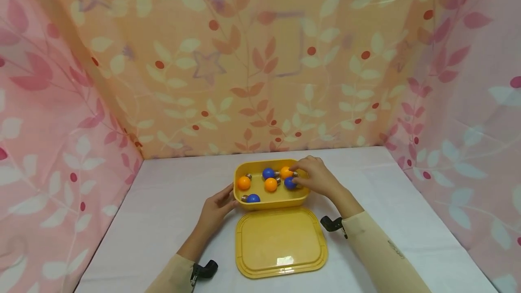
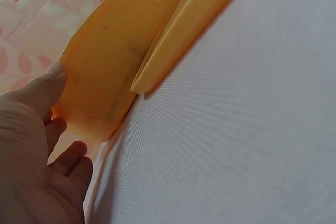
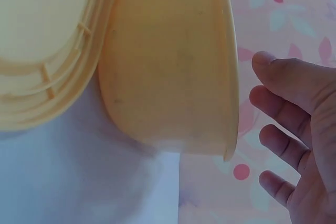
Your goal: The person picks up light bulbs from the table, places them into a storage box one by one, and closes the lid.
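Note:
An open yellow plastic box [image 1: 266, 204] holds orange and blue ball-shaped light bulbs with metal screw bases. My left hand [image 1: 218, 203] touches the box's left end, its thumb against the outer wall in the left wrist view and the other fingers loosely bent. Over the box's right end is my right hand [image 1: 319, 176], fingers spread and reaching in over the rim. Its fingertips overlap an orange bulb [image 1: 286, 172] and a blue bulb [image 1: 290, 183] in the head view. The right wrist view shows those fingers apart, with no bulb between them.
A yellow lid [image 1: 281, 241] lies flat in front of the box, close along its near side. Both rest on a white cloth-covered table [image 1: 171, 202]. Patterned fabric [image 1: 260, 80] hangs behind and on both sides.

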Demonstrator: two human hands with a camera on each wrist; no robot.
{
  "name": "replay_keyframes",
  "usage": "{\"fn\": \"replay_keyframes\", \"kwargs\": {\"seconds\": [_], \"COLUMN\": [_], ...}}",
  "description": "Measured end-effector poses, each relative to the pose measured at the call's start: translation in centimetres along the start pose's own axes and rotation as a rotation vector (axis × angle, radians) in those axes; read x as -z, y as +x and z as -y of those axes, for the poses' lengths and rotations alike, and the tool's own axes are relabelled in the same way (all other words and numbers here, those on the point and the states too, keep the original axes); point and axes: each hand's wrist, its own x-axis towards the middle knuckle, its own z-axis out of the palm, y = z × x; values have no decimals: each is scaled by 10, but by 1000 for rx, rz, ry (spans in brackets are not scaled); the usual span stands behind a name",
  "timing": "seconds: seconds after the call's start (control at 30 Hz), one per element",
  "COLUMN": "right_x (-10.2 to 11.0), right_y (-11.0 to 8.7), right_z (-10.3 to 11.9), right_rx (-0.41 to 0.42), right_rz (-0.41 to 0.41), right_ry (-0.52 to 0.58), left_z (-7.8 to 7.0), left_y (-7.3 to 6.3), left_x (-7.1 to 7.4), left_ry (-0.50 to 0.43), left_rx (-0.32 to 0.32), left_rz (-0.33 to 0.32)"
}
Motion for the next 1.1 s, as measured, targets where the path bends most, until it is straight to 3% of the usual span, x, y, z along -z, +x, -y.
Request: {"fn": "replay_keyframes", "kwargs": {"seconds": [0.23,0.67,0.9,1.1], "right_x": [-2,5,6,5], "right_y": [-15,-54,-68,-82], "right_z": [-5,-13,-14,-15], "right_rx": [-7,-11,-18,-23], "right_rz": [-62,-112,-110,-88], "right_ry": [-18,-10,17,20], "left_z": [-5,-15,-22,-28], "left_y": [-4,-1,0,-12], "left_x": [6,6,12,15], "left_ry": [6,15,58,152], "left_rx": [26,75,83,134], "left_rz": [-7,62,105,116]}}
